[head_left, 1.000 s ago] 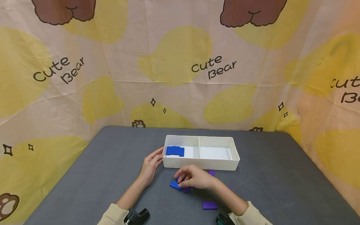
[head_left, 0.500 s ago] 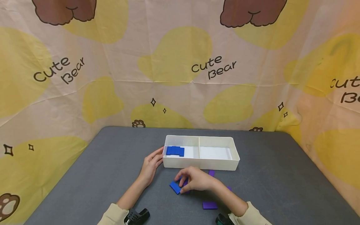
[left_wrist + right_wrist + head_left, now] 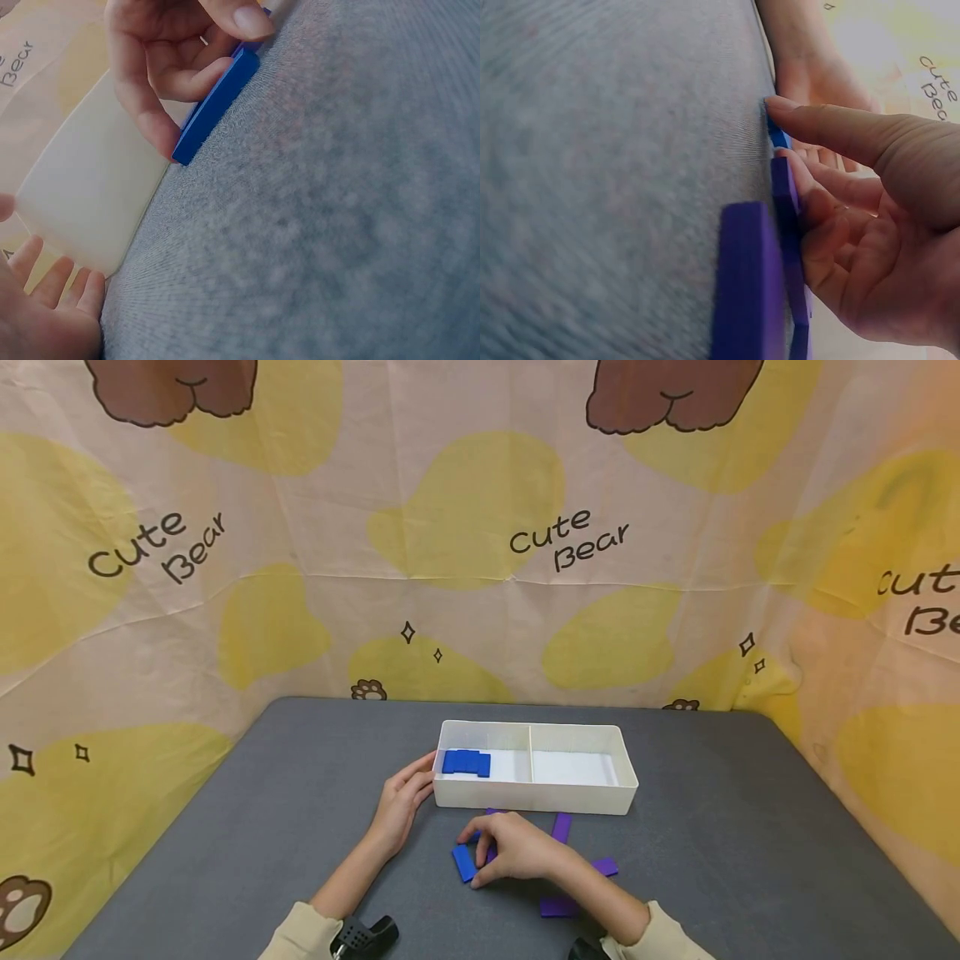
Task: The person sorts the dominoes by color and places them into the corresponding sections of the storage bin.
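Observation:
A white two-compartment box (image 3: 534,796) stands on the grey table, with several flat blue tiles (image 3: 467,763) lying in its left compartment. My left hand (image 3: 401,806) rests its outstretched fingers against the box's left end. In front of the box, my right hand (image 3: 521,852) has its thumb and curled fingers about a loose blue tile (image 3: 463,863). The left wrist view shows this blue tile (image 3: 217,105) low over or on the cloth, one fingertip at its far end. Another blue piece and a purple one are partly hidden behind the right hand.
Purple tiles lie around the right forearm: one upright to the box's front (image 3: 561,827), one at the right (image 3: 605,867), one nearer (image 3: 557,907). A patterned cloth (image 3: 465,527) hangs behind the table. A black wrist device (image 3: 366,937) sits by the left sleeve.
The blue tile at my right fingertips has turned to point more toward me. My right hand has shifted slightly nearer, uncovering more of the purple tiles. The left hand stays put.

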Action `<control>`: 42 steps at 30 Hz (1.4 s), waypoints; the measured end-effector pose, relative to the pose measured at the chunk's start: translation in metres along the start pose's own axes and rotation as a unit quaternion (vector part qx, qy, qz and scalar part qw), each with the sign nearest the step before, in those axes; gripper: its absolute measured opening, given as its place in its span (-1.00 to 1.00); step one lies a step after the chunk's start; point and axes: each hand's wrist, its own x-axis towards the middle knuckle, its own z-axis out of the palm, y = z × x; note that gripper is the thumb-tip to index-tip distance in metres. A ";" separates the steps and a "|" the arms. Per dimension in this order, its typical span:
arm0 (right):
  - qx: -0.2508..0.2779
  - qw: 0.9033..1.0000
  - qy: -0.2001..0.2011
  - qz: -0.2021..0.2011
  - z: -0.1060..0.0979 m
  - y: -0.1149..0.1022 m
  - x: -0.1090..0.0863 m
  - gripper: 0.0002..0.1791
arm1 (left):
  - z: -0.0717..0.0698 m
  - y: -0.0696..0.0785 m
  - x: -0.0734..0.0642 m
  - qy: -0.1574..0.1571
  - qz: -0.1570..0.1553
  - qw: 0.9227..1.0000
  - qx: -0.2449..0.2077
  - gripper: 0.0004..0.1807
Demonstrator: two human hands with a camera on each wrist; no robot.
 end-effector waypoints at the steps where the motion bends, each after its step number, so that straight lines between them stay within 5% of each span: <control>1: -0.006 1.000 0.003 0.000 0.001 0.000 0.000 -0.49 | 0.000 0.000 0.000 0.000 0.000 1.000 -0.001 -0.45; 9: -0.031 0.999 0.018 -0.007 0.003 0.000 0.001 -0.53 | 0.001 0.000 0.000 0.003 0.009 1.000 0.014 -0.46; 21: 0.005 1.000 0.005 0.005 -0.002 0.000 0.003 -0.57 | -0.002 -0.001 0.000 0.008 0.002 1.000 0.008 -0.46; 42: 0.010 0.997 0.068 -0.019 -0.044 -0.010 -0.005 -0.55 | 0.000 0.000 -0.001 0.005 0.002 1.000 0.016 -0.45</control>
